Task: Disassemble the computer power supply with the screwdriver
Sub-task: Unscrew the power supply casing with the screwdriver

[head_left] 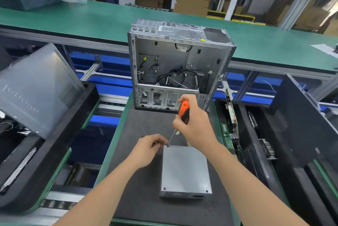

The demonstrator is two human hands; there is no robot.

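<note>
- Head view: grey power supply (pixel 185 169) lies flat on the dark mat (pixel 139 198), near edge of the bench, in front of the person.
- Right hand (pixel 195 125) is wrapped around the orange-black handle of the screwdriver (pixel 183 111). The shaft is angled down, with its tip on the screw (pixel 167 146) at the unit's far-left corner.
- Left hand (pixel 150 148) has its fingers curled, tips against that same corner. Can't tell if it pinches anything.
- Open computer case (pixel 164 57) stands upright at the mat's far end, cables loose inside.
- A grey side panel (pixel 36 86) leans in the black bin on the left.
</note>
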